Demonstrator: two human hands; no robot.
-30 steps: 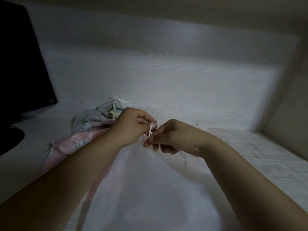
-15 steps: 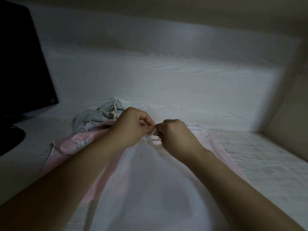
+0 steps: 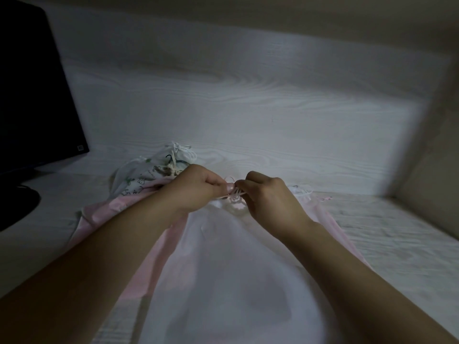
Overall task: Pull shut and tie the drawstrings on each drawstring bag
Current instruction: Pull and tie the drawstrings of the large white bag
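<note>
A large white drawstring bag (image 3: pixel 223 281) lies on the desk in front of me, its gathered mouth pointing away. At that mouth, my left hand (image 3: pixel 196 188) and my right hand (image 3: pixel 269 197) meet fingertip to fingertip, each pinching the pale drawstrings (image 3: pixel 234 192), which loop between them. A pink bag (image 3: pixel 99 214) lies under the white one, showing at the left and right. Behind my left hand sits a white printed bag (image 3: pixel 139 177) with its cords bunched at the top.
A dark monitor (image 3: pixel 32 95) stands at the left with its round base (image 3: pixel 15 207) on the desk. A pale wood-grain back panel (image 3: pixel 248 115) rises behind the bags. A side wall (image 3: pixel 432 184) closes the right end. Bare desk surface (image 3: pixel 397 239) lies to the right.
My right hand has rolled knuckles-up and closed in on my left hand at the bag's mouth. The cords now form small loops between the fingertips. More of the pink bag shows on the right.
</note>
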